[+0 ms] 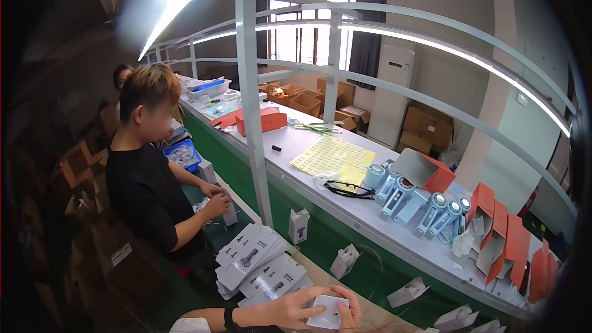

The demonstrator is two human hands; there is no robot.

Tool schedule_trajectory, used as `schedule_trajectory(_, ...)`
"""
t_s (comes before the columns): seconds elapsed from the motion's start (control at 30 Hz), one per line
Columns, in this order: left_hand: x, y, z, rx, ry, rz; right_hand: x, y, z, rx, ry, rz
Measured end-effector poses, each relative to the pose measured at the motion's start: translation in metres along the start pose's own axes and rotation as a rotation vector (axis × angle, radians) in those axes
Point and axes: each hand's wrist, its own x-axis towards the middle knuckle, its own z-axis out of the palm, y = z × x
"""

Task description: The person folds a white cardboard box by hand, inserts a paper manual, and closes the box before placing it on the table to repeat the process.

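- White bench is running diagonally across my view, from far left to lower right.
- Pale metal frame is rising around it and carrying light tubes.
- Co-worker in a black shirt is standing at left, looking down; their hands are gripping a narrow pale box.
- Green strip is stretching along the near side of the bench; several white cartons are sitting on it, one upright, others tilting or lying over.
- Printed flat cartons are lying in overlapping piles, just left of the wearer's hands.
- Orange boxes are crowding the bench's right end, some gaping open.
- Yellow sheet is lying mid-bench, bearing rows of small pale pieces.
- Light-blue devices are resting in a cluster between sheet and orange boxes.
- Left hand is coming in at the lower edge, its fingers closing on the white box's left side.
- Right hand is gripping the opposite side, fingers curling around it.
- Small white box is sitting between both hands, at bottom centre.
- Black glasses are lying by the sheet's near edge.
- Dark band is circling the left wrist.
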Motion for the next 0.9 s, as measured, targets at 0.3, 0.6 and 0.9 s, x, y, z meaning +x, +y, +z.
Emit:
schedule_trajectory(0.3, 0.002, 0.002, 0.007, 0.155, -0.079, 0.083, -0.004, -0.006, 0.001, -0.044, 0.032, 0.035)
schedule_trajectory(0.6, 0.015, 0.009, 0.012, 0.051, -0.057, -0.099, -0.001, -0.007, -0.005, -0.085, 0.045, 0.060)
schedule_trajectory(0.9, 0.007, -0.011, 0.017, -0.122, 0.060, 0.035, -0.001, 0.008, -0.020, 0.044, 0.039, 0.230)
